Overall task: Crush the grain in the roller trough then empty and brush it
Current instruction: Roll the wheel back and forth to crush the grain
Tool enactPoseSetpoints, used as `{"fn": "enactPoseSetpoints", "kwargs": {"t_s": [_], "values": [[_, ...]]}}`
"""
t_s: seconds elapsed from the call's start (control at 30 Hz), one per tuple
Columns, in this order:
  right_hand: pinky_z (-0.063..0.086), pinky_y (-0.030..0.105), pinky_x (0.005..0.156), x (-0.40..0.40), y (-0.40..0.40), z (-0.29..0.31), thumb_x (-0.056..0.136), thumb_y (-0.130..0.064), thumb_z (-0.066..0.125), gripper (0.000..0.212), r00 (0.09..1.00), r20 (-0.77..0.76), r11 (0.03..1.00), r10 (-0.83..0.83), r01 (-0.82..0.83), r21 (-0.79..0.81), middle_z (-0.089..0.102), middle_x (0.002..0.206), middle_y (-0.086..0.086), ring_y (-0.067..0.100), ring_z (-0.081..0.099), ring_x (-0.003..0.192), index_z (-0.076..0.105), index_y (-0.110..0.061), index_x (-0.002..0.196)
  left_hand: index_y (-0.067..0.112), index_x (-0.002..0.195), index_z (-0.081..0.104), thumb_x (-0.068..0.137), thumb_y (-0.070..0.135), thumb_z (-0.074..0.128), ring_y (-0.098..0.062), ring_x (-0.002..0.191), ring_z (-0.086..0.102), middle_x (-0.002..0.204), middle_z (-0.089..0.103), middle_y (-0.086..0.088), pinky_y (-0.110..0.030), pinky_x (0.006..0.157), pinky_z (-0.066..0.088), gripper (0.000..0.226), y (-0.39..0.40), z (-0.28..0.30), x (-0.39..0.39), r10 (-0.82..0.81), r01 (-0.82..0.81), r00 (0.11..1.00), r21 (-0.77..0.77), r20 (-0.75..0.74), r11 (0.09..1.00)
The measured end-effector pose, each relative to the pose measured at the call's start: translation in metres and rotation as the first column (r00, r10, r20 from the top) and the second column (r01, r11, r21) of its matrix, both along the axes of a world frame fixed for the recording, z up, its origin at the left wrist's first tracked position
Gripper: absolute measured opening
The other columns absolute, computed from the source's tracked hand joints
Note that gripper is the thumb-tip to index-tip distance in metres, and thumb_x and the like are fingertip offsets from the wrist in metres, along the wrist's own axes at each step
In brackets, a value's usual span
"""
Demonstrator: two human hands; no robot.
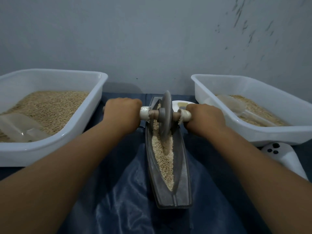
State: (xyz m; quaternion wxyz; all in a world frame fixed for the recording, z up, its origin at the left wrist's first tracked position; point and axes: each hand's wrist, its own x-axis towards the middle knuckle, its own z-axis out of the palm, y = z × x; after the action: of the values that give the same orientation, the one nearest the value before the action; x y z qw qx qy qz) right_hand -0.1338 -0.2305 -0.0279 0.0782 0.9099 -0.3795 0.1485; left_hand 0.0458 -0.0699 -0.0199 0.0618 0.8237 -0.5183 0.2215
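Observation:
A long dark boat-shaped trough (183, 186) lies lengthwise in front of me on a blue cloth, with pale crushed grain (164, 159) along its groove. A grey roller wheel (166, 114) stands upright in the far half of the trough, on a wooden axle with white-wrapped handles. My left hand (122, 114) grips the left handle and my right hand (204, 118) grips the right handle. Behind the wheel a white plate (177, 105) holds a small brush (182, 104), partly hidden.
A white tub (67, 137) of grain with a clear scoop (20, 127) stands at the left. Another white tub (270, 134) with grain and a clear scoop (236, 105) stands at the right. A white controller (283, 156) lies near the right tub. A grey wall is close behind.

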Motion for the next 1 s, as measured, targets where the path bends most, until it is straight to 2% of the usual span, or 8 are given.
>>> {"fn": "enactPoseSetpoints", "kwargs": {"t_s": [0.1,0.2,0.4,0.53,0.63,0.73,0.87,1.0], "values": [[0.027,0.025,0.049,-0.019,0.022,0.003,0.075,-0.029,0.058,0.009,0.999,-0.038,1.0,0.011,-0.011,0.005,0.05,0.066,-0.009,0.016,0.045,0.06,0.054,-0.029,0.083,0.027,0.078,0.043,0.08,0.026,0.062,-0.019,0.065,0.055,0.07,0.054,0.005,-0.034,0.065,0.05,0.019,0.021,-0.002,-0.017,-0.025,0.025,1.0,-0.002,-0.011,1.0],[0.031,0.025,0.048,-0.046,0.052,0.008,0.076,-0.033,0.061,0.013,0.995,-0.088,0.998,0.047,-0.044,0.033,0.053,0.067,-0.008,0.013,0.048,0.06,0.049,-0.028,0.075,0.029,0.076,0.038,0.08,0.028,0.061,-0.018,0.062,0.052,0.064,0.043,0.008,-0.03,0.059,0.044,0.023,0.049,-0.004,-0.035,-0.05,0.05,0.999,0.003,-0.003,0.999],[0.026,0.023,0.045,-0.083,0.088,0.028,0.074,-0.042,0.063,0.023,0.985,-0.151,0.997,0.081,-0.078,0.024,0.05,0.062,-0.01,0.003,0.046,0.057,0.042,-0.032,0.071,0.029,0.064,0.034,0.054,0.021,0.08,-0.015,0.041,0.038,0.05,0.034,0.011,-0.019,0.044,0.018,0.047,0.091,0.0,-0.055,-0.173,0.182,0.981,-0.108,0.082,0.977],[0.027,0.023,0.046,-0.06,0.069,0.019,0.074,-0.037,0.063,0.019,0.988,-0.148,0.998,0.05,-0.043,0.05,0.052,0.064,-0.009,0.006,0.047,0.058,0.046,-0.028,0.07,0.03,0.072,0.039,0.076,0.032,0.064,-0.013,0.056,0.047,0.059,0.042,0.009,-0.026,0.052,0.036,0.025,0.068,-0.007,-0.041,-0.045,0.045,0.999,-0.002,0.011,0.999],[0.029,0.024,0.049,-0.029,0.037,0.007,0.076,-0.031,0.059,0.011,0.996,-0.082,0.998,0.037,-0.033,0.044,0.047,0.064,-0.009,0.016,0.054,0.066,0.049,-0.027,0.075,0.03,0.076,0.042,0.08,0.029,0.061,-0.014,0.062,0.052,0.065,0.049,0.008,-0.031,0.062,0.048,0.02,0.034,-0.006,-0.023,-0.023,0.023,0.999,0.016,-0.045,1.0],[0.029,0.028,0.053,-0.002,0.009,0.003,0.078,-0.031,0.061,0.011,0.999,0.014,0.998,0.039,-0.038,-0.056,0.047,0.063,-0.009,0.019,0.051,0.064,0.053,-0.028,0.083,0.028,0.079,0.043,0.08,0.026,0.062,-0.018,0.064,0.049,0.069,0.05,0.006,-0.032,0.063,0.044,0.019,0.002,-0.002,-0.001,-0.01,0.01,1.0,-0.026,-0.02,1.0],[0.028,0.029,0.055,0.013,-0.01,0.001,0.078,-0.038,0.062,0.02,0.997,0.055,0.996,0.045,-0.041,-0.076,0.046,0.064,-0.009,0.022,0.05,0.064,0.044,-0.029,0.077,0.025,0.076,0.041,0.077,0.021,0.062,-0.02,0.059,0.042,0.061,0.036,0.008,-0.032,0.06,0.034,0.021,-0.019,-0.002,0.012,0.012,-0.005,0.995,-0.066,0.096,0.998],[0.028,0.027,0.052,0.002,-0.002,-0.003,0.077,-0.031,0.06,0.009,0.998,0.053,0.996,0.044,-0.039,-0.085,0.049,0.063,-0.009,0.02,0.046,0.062,0.057,-0.028,0.084,0.027,0.075,0.04,0.076,0.024,0.064,-0.019,0.059,0.046,0.059,0.036,0.009,-0.031,0.059,0.039,0.024,-0.007,-0.008,0.006,-0.009,0.012,0.998,-0.046,0.06,0.999]]}}
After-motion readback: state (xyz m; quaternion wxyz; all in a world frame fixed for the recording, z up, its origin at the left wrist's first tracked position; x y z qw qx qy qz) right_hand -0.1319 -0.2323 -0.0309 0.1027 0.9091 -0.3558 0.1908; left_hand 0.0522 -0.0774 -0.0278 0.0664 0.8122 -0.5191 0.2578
